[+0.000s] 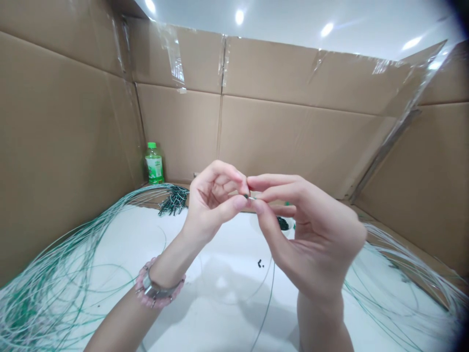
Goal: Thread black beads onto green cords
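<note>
Green-streaked white cords [54, 274] fan across a white table [220, 313] on both sides. Both hands are raised and narrowly pinched: the left hand [212, 200], wearing a pink beaded bracelet [157, 288], and the right hand [311, 230] meet at the fingertips on a tiny dark piece [246, 196] with a silvery end. Dark bits fill a small white bowl [283, 224] just behind the right hand, and a dark clump of beads [174, 200] sits among the cords by the cardboard wall [264, 132], near a green-capped bottle [154, 164].

White tabletop [220, 313], loose green wires [47, 293]
</note>
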`<control>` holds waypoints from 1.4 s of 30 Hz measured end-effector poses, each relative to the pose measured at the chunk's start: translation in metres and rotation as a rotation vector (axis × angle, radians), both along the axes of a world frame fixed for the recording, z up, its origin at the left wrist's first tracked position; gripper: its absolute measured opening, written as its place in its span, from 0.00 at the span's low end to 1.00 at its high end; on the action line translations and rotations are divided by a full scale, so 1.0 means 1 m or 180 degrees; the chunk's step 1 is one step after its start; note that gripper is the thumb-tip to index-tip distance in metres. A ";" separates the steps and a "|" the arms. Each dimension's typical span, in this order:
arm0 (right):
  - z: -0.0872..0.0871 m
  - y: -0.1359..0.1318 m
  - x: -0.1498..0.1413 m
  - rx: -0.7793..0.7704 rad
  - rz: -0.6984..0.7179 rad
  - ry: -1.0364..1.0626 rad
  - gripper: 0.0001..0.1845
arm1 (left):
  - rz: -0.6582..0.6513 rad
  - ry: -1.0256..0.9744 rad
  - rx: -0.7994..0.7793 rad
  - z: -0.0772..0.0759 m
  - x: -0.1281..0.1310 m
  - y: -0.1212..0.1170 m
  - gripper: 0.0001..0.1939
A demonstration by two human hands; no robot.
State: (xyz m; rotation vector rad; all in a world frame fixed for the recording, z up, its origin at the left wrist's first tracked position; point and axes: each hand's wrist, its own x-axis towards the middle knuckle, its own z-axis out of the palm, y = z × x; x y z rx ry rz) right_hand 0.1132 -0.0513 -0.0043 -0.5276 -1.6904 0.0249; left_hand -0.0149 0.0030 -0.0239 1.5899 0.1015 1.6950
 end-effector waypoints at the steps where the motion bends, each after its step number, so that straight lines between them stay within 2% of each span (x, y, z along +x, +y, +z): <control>1: 0.000 0.000 0.000 0.0010 0.0006 0.0003 0.13 | 0.0001 -0.0006 0.0029 0.000 0.000 0.000 0.14; 3: 0.000 -0.001 0.000 0.0005 0.0029 -0.0002 0.13 | -0.0106 -0.0052 0.0074 -0.001 -0.001 0.001 0.12; 8: 0.001 0.000 -0.001 0.0051 0.0040 0.0025 0.13 | -0.0868 -0.0317 0.0098 -0.001 0.001 0.000 0.09; 11: 0.000 0.001 -0.002 0.0198 0.0026 0.0085 0.11 | -0.1153 -0.0443 0.0057 -0.001 0.004 0.001 0.08; 18: 0.000 0.002 -0.001 0.0241 0.0061 0.0117 0.09 | -0.1390 -0.0563 -0.0103 -0.001 0.007 0.001 0.06; 24: 0.000 0.001 0.000 0.0227 0.0086 0.0098 0.10 | -0.1347 -0.0556 -0.0133 0.001 0.008 -0.004 0.06; 26: 0.002 0.001 0.003 0.0240 0.0097 0.0141 0.12 | -0.1045 -0.0505 -0.0041 0.002 0.002 0.007 0.07; 28: 0.005 0.000 0.008 0.0267 0.0030 0.0222 0.13 | -0.0312 -0.0364 0.0024 -0.002 -0.010 0.031 0.09; 30: 0.008 -0.002 0.014 0.0286 -0.0114 0.0361 0.13 | 0.1007 0.0077 -0.0104 -0.015 -0.025 0.065 0.11; 31: 0.009 -0.002 0.016 0.0299 -0.0188 0.0442 0.12 | 0.1761 0.0790 -0.0294 -0.025 -0.032 0.084 0.10; 32: 0.011 -0.002 0.019 0.0307 -0.0246 0.0516 0.12 | 0.2372 0.1774 -0.0493 -0.037 -0.039 0.103 0.10; 35: 0.013 -0.003 0.026 0.0335 -0.0261 0.0657 0.10 | 0.2521 0.2935 -0.0775 -0.076 -0.052 0.148 0.08; 37: 0.014 -0.003 0.029 0.0346 -0.0247 0.0695 0.09 | 0.2564 0.3566 -0.0918 -0.097 -0.054 0.167 0.12; 39: 0.014 -0.003 0.032 0.0366 -0.0273 0.0737 0.10 | 0.2600 0.4069 -0.1008 -0.113 -0.051 0.178 0.15; 42: 0.015 -0.003 0.036 0.0410 -0.0306 0.0815 0.09 | 0.2599 0.4603 -0.1029 -0.127 -0.044 0.190 0.17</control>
